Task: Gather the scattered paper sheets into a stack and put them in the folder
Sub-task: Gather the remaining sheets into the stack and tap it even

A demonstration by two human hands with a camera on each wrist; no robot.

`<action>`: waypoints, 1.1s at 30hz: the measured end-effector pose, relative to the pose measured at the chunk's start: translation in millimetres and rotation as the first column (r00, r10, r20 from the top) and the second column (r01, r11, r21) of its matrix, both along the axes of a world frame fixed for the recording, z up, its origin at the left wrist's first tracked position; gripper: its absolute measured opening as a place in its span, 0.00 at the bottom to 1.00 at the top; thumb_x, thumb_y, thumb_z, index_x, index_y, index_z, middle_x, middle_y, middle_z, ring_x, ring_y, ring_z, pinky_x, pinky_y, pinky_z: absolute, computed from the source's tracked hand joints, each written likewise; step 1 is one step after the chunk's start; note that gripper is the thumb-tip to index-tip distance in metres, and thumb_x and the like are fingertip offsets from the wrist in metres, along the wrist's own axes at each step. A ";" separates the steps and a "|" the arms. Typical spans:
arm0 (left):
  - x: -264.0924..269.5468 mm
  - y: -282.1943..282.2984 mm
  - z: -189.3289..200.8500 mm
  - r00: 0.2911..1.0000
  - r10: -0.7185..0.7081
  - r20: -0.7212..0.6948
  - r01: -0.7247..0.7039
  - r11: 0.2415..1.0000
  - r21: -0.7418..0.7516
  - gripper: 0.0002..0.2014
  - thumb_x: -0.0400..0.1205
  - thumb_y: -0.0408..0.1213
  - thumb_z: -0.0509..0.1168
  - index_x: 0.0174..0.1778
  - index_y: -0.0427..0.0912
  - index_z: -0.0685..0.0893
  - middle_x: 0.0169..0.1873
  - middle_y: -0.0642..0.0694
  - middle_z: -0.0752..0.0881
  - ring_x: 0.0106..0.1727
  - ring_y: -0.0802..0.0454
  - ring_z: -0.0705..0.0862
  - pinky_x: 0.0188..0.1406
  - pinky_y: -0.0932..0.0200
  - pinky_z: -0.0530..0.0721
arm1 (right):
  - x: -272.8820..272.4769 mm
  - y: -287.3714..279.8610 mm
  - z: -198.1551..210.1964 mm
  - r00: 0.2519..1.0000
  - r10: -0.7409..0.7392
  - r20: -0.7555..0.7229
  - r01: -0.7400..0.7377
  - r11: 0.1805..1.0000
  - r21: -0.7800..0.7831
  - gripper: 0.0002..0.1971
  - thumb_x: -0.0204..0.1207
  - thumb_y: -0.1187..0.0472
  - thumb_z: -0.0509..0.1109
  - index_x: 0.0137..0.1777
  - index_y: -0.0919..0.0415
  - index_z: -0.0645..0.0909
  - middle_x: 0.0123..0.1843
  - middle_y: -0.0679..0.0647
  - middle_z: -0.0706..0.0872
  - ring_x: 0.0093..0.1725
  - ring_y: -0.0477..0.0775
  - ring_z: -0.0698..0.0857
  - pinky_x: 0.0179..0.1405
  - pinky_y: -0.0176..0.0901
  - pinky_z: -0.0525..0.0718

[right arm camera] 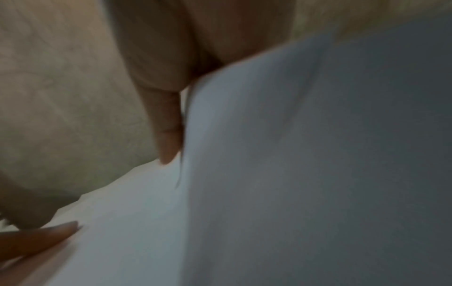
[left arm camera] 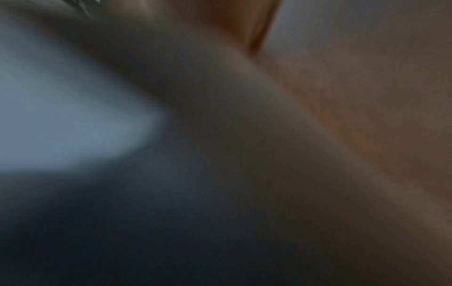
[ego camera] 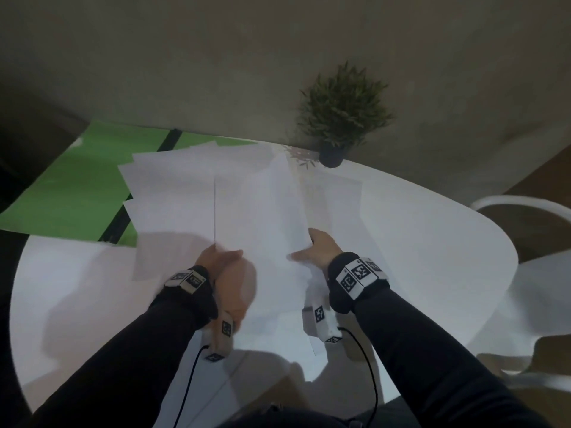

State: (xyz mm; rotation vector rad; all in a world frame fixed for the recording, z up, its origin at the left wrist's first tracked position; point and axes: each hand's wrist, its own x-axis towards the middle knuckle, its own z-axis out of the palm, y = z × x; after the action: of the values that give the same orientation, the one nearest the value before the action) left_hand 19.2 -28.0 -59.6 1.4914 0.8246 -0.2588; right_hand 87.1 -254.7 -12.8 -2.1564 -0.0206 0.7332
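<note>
A bundle of white paper sheets [ego camera: 262, 217] is held up over the white round table [ego camera: 432, 257], between both hands. My left hand [ego camera: 222, 256] grips its near left edge with the thumb on top. My right hand [ego camera: 312, 248] grips the near right edge; in the right wrist view a finger [right arm camera: 168, 125] lies along the paper [right arm camera: 269, 154]. More loose sheets [ego camera: 173, 186] lie fanned at the back left, overlapping the open green folder [ego camera: 77, 180]. Another sheet [ego camera: 336, 205] lies flat to the right. The left wrist view is dark and blurred.
A small potted plant [ego camera: 340, 112] stands at the table's far edge, just behind the sheets. White chairs [ego camera: 525, 211] stand to the right of the table. Further sheets [ego camera: 278, 332] lie on the table under my wrists.
</note>
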 end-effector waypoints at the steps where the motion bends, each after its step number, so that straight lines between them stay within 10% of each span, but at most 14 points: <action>1: -0.5 -0.1 -0.4 1.000 -0.002 0.001 0.002 1.000 0.010 0.18 0.70 0.37 0.77 0.50 0.33 0.80 0.52 0.28 0.85 0.54 0.29 0.84 0.58 0.33 0.83 | 2.7 -3.8 -2.1 1.000 -0.029 0.010 0.029 0.999 0.018 0.23 0.67 0.64 0.78 0.62 0.63 0.80 0.57 0.55 0.85 0.57 0.57 0.84 0.57 0.44 0.82; 5: -1.1 -3.3 -0.7 1.000 -0.001 0.005 0.001 1.000 0.029 0.11 0.70 0.33 0.77 0.41 0.38 0.80 0.48 0.30 0.86 0.53 0.31 0.85 0.58 0.33 0.83 | 16.3 -36.1 1.7 0.924 -0.364 0.120 0.359 0.931 0.067 0.12 0.72 0.76 0.67 0.48 0.59 0.81 0.56 0.60 0.88 0.46 0.57 0.84 0.40 0.35 0.82; 10: 0.0 -3.3 -0.2 1.000 0.002 -0.005 -0.002 0.998 0.064 0.14 0.67 0.35 0.79 0.41 0.38 0.82 0.50 0.30 0.87 0.53 0.32 0.86 0.58 0.33 0.83 | 11.4 -64.7 3.0 0.941 -0.316 0.125 0.322 0.711 -0.625 0.23 0.71 0.56 0.67 0.65 0.63 0.70 0.63 0.60 0.72 0.62 0.63 0.75 0.63 0.55 0.76; 13: 0.8 -1.6 -3.0 1.000 0.002 -0.012 -0.001 0.997 0.073 0.23 0.62 0.39 0.81 0.47 0.34 0.83 0.50 0.32 0.87 0.53 0.33 0.86 0.58 0.34 0.83 | 13.7 -71.5 -4.5 0.933 -0.353 0.076 0.333 0.761 -0.556 0.33 0.64 0.52 0.76 0.67 0.64 0.71 0.62 0.60 0.78 0.61 0.63 0.80 0.59 0.53 0.80; 17: 0.0 -0.8 -3.9 1.000 0.000 -0.005 0.001 0.997 0.079 0.27 0.61 0.40 0.81 0.52 0.32 0.83 0.50 0.32 0.87 0.53 0.33 0.86 0.58 0.34 0.83 | 12.5 -70.6 0.0 0.959 -0.273 0.077 0.252 0.693 -0.676 0.16 0.66 0.49 0.67 0.50 0.58 0.75 0.51 0.53 0.76 0.54 0.59 0.74 0.54 0.54 0.70; 22: -0.8 -1.3 -1.7 1.000 0.000 -0.008 0.001 0.997 0.074 0.22 0.64 0.38 0.80 0.49 0.34 0.83 0.50 0.31 0.87 0.53 0.33 0.86 0.58 0.34 0.83 | 8.8 -72.8 6.9 0.933 -0.345 0.102 0.342 0.763 -0.548 0.27 0.65 0.54 0.73 0.60 0.64 0.69 0.56 0.59 0.76 0.56 0.63 0.79 0.53 0.49 0.79; 26: -0.4 -0.6 -2.7 1.000 -0.005 -0.007 0.006 0.998 0.064 0.20 0.63 0.38 0.81 0.47 0.36 0.83 0.50 0.32 0.88 0.53 0.33 0.86 0.58 0.34 0.83 | 17.7 -73.6 12.0 0.957 -0.281 0.068 0.275 0.815 -0.510 0.13 0.66 0.52 0.72 0.42 0.62 0.80 0.48 0.56 0.86 0.49 0.61 0.83 0.54 0.47 0.81; 33: 2.2 3.8 -15.1 1.000 0.000 0.009 0.000 0.999 0.054 0.45 0.41 0.53 0.80 0.53 0.33 0.82 0.50 0.32 0.87 0.53 0.32 0.86 0.57 0.33 0.83 | 27.0 -58.0 25.7 0.979 -0.196 0.063 0.204 0.875 -0.439 0.39 0.67 0.37 0.73 0.70 0.63 0.72 0.68 0.59 0.80 0.64 0.63 0.80 0.55 0.48 0.78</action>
State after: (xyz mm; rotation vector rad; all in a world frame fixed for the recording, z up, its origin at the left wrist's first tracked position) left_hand 21.4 -24.2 -74.7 1.5424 0.8297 -0.2310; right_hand 114.1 -312.7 13.0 -2.5482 0.3937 0.6423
